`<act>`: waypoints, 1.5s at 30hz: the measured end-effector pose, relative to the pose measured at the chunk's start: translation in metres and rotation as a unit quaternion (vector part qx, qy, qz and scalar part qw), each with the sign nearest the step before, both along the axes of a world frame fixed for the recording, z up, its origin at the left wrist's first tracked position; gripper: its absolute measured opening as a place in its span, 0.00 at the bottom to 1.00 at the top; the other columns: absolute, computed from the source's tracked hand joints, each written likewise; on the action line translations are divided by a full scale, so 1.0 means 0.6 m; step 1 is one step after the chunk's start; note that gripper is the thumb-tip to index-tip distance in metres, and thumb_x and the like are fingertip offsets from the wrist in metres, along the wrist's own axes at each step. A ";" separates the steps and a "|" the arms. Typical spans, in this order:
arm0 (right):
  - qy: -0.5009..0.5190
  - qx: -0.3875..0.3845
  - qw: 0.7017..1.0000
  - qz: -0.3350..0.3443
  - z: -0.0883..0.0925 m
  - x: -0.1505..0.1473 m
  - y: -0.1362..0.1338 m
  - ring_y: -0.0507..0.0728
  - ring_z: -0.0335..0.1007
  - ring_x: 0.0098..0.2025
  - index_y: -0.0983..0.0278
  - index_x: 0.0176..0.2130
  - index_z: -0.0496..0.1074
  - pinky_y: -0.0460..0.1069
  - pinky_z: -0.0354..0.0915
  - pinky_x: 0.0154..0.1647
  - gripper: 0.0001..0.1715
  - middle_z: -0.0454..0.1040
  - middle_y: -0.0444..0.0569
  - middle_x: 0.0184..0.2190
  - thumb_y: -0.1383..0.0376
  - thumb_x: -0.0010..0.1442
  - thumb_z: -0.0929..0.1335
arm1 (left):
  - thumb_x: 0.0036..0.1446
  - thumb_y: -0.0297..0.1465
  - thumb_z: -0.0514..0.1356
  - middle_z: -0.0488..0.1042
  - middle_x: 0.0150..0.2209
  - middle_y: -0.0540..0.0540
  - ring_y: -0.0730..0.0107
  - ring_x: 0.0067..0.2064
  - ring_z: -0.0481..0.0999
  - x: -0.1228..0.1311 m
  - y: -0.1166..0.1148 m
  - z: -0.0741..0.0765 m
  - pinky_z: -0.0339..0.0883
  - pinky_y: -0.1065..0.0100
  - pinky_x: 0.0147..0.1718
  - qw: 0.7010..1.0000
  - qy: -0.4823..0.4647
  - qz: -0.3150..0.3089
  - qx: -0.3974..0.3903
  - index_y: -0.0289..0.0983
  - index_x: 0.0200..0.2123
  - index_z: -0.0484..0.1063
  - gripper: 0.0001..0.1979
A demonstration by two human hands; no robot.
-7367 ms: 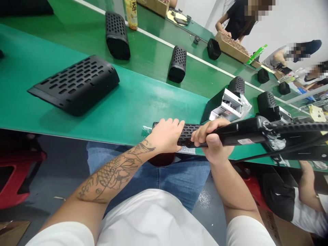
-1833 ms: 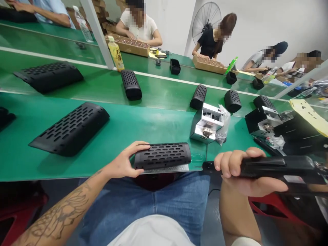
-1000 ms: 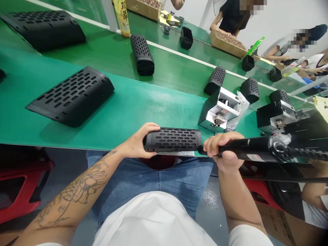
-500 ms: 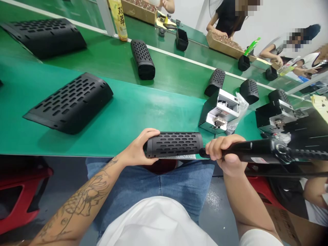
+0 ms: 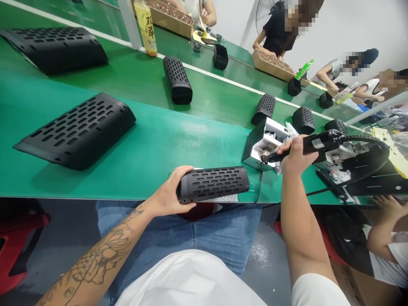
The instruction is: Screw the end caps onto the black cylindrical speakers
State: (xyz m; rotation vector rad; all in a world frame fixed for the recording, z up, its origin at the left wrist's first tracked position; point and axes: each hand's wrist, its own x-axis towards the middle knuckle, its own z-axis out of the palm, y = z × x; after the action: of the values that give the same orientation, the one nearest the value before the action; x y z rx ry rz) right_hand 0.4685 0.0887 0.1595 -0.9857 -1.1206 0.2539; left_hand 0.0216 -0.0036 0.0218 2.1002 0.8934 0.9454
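Note:
Near the table's front edge, my left hand (image 5: 172, 193) grips the left end of a black perforated housing (image 5: 216, 182), thumb and fingers on opposite sides. My right hand (image 5: 296, 157) is wrapped round a black electric screwdriver (image 5: 318, 143) with a cable at its far end. The screwdriver's tip is at the metal front of a silver and black box-shaped machine (image 5: 266, 142), to the right of the housing. Whether the tip touches the machine cannot be made out. A clear plastic piece lies partly under the housing.
A large slotted black shell (image 5: 79, 127) lies on the green table (image 5: 153, 153) at left, another (image 5: 60, 49) behind it. Smaller perforated housings (image 5: 178, 80) stand further back. A yellow bottle (image 5: 146, 29) stands by a post. Several people sit across and at right; a cable hangs at right.
My right hand has moved up and away from the housing's right end, carrying the screwdriver to the machine. My left hand still holds the housing, now slightly tilted.

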 end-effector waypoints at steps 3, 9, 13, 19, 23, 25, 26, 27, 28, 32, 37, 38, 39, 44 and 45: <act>-0.001 -0.020 1.000 0.013 0.012 -0.011 -0.026 0.53 0.66 0.21 0.53 0.41 0.73 0.53 0.73 0.27 0.31 0.71 0.34 0.23 0.36 0.73 0.84 | 0.62 0.35 0.85 0.70 0.85 0.32 0.29 0.85 0.78 0.005 0.001 -0.003 0.79 0.31 0.85 1.000 -0.004 -0.003 -0.005 0.51 0.91 0.56 0.64; 0.050 -0.020 0.992 0.111 0.080 -0.083 -0.139 0.54 0.73 0.21 0.52 0.46 0.79 0.53 0.77 0.29 0.31 0.74 0.34 0.23 0.38 0.66 0.89 | 0.60 0.34 0.87 0.66 0.88 0.30 0.27 0.88 0.75 0.012 0.000 -0.011 0.75 0.29 0.87 1.000 -0.016 -0.010 -0.024 0.52 0.93 0.52 0.69; 0.061 -0.028 0.967 0.247 0.100 -0.156 -0.213 0.56 0.70 0.17 0.49 0.48 0.86 0.53 0.76 0.23 0.26 0.78 0.36 0.22 0.36 0.70 0.87 | 0.61 0.34 0.87 0.65 0.88 0.30 0.28 0.88 0.74 0.014 -0.003 -0.010 0.75 0.30 0.88 0.999 -0.023 -0.013 -0.043 0.53 0.93 0.51 0.69; 0.030 -0.040 0.942 0.332 0.085 -0.227 -0.233 0.55 0.67 0.15 0.49 0.44 0.87 0.54 0.76 0.22 0.23 0.77 0.37 0.21 0.37 0.75 0.85 | 0.61 0.36 0.87 0.67 0.88 0.32 0.29 0.88 0.75 0.017 -0.003 -0.008 0.74 0.33 0.89 0.998 -0.032 -0.013 -0.060 0.52 0.93 0.54 0.67; 0.021 -0.033 0.941 0.336 0.066 -0.237 -0.218 0.54 0.69 0.16 0.50 0.44 0.86 0.53 0.77 0.24 0.23 0.78 0.36 0.21 0.38 0.74 0.86 | 0.62 0.37 0.86 0.67 0.88 0.31 0.29 0.88 0.76 0.020 -0.002 -0.009 0.74 0.33 0.89 0.998 -0.040 -0.012 -0.052 0.51 0.92 0.56 0.65; 0.012 -0.037 0.936 0.351 0.059 -0.236 -0.212 0.54 0.72 0.18 0.51 0.44 0.86 0.53 0.79 0.26 0.23 0.80 0.36 0.22 0.40 0.75 0.86 | 0.60 0.37 0.87 0.68 0.87 0.31 0.28 0.87 0.76 0.022 -0.002 -0.008 0.74 0.33 0.88 0.998 -0.042 -0.008 -0.051 0.50 0.92 0.58 0.66; 0.007 -0.039 0.933 0.358 0.056 -0.235 -0.210 0.55 0.73 0.18 0.52 0.45 0.86 0.53 0.80 0.26 0.22 0.80 0.37 0.22 0.40 0.75 0.86 | 0.59 0.36 0.88 0.69 0.87 0.31 0.28 0.87 0.77 0.023 -0.003 -0.008 0.75 0.33 0.88 0.998 -0.043 -0.005 -0.052 0.50 0.92 0.58 0.66; 0.002 -0.042 0.930 0.365 0.055 -0.234 -0.208 0.55 0.74 0.18 0.52 0.45 0.86 0.53 0.81 0.27 0.22 0.81 0.37 0.23 0.41 0.76 0.85 | 0.58 0.36 0.88 0.69 0.87 0.31 0.27 0.86 0.77 0.023 -0.003 -0.007 0.75 0.33 0.88 0.998 -0.044 -0.004 -0.052 0.50 0.92 0.58 0.67; 0.000 -0.042 0.927 0.372 0.054 -0.234 -0.207 0.55 0.74 0.19 0.52 0.45 0.85 0.53 0.81 0.27 0.21 0.81 0.38 0.23 0.42 0.77 0.85 | 0.58 0.36 0.88 0.69 0.87 0.32 0.28 0.86 0.77 0.024 -0.003 -0.006 0.75 0.33 0.88 0.998 -0.044 -0.003 -0.051 0.50 0.92 0.58 0.67; 0.016 -0.040 0.912 0.408 0.053 -0.241 -0.202 0.54 0.73 0.19 0.54 0.44 0.84 0.51 0.80 0.27 0.16 0.79 0.37 0.23 0.50 0.77 0.85 | 0.60 0.38 0.87 0.71 0.86 0.33 0.30 0.86 0.78 0.023 -0.003 -0.001 0.76 0.36 0.88 0.998 -0.040 -0.004 -0.054 0.50 0.91 0.59 0.64; 0.007 -0.049 0.885 0.463 0.049 -0.253 -0.202 0.53 0.71 0.19 0.54 0.44 0.82 0.49 0.74 0.24 0.16 0.75 0.35 0.23 0.53 0.78 0.85 | 0.58 0.38 0.87 0.74 0.84 0.34 0.31 0.83 0.81 0.024 -0.001 0.003 0.78 0.38 0.86 0.998 -0.044 -0.002 -0.042 0.49 0.89 0.62 0.62; 0.004 -0.051 0.882 0.468 0.048 -0.254 -0.202 0.53 0.71 0.19 0.53 0.44 0.82 0.49 0.74 0.24 0.16 0.75 0.35 0.23 0.52 0.78 0.85 | 0.58 0.38 0.88 0.74 0.84 0.34 0.31 0.83 0.81 0.025 -0.001 0.003 0.78 0.38 0.86 0.998 -0.040 -0.001 -0.041 0.49 0.89 0.62 0.63; 0.003 -0.053 0.880 0.471 0.047 -0.254 -0.202 0.53 0.70 0.19 0.53 0.44 0.81 0.48 0.73 0.24 0.17 0.74 0.34 0.23 0.52 0.78 0.85 | 0.57 0.37 0.88 0.74 0.83 0.33 0.31 0.82 0.82 0.026 -0.001 0.004 0.79 0.37 0.85 0.999 -0.036 0.000 -0.041 0.49 0.89 0.62 0.63; 0.013 -0.057 0.880 0.472 0.042 -0.253 -0.198 0.52 0.68 0.17 0.53 0.42 0.80 0.47 0.71 0.22 0.20 0.73 0.34 0.22 0.50 0.76 0.86 | 0.55 0.38 0.87 0.75 0.82 0.33 0.31 0.81 0.83 0.031 -0.001 0.007 0.81 0.37 0.83 0.999 -0.026 0.015 -0.044 0.48 0.88 0.63 0.63; 0.014 -0.058 0.879 0.473 0.040 -0.253 -0.197 0.51 0.68 0.17 0.53 0.42 0.80 0.47 0.71 0.22 0.20 0.73 0.34 0.22 0.50 0.76 0.86 | 0.55 0.38 0.87 0.75 0.82 0.33 0.32 0.81 0.83 0.031 -0.002 0.008 0.81 0.38 0.83 0.999 -0.025 0.016 -0.043 0.48 0.87 0.63 0.62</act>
State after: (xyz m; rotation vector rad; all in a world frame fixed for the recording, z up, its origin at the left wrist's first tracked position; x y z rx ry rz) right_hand 0.3168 -0.0294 0.1836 -0.4545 -1.5092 1.1298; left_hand 0.0401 -0.0046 0.0266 1.9859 0.9290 0.9558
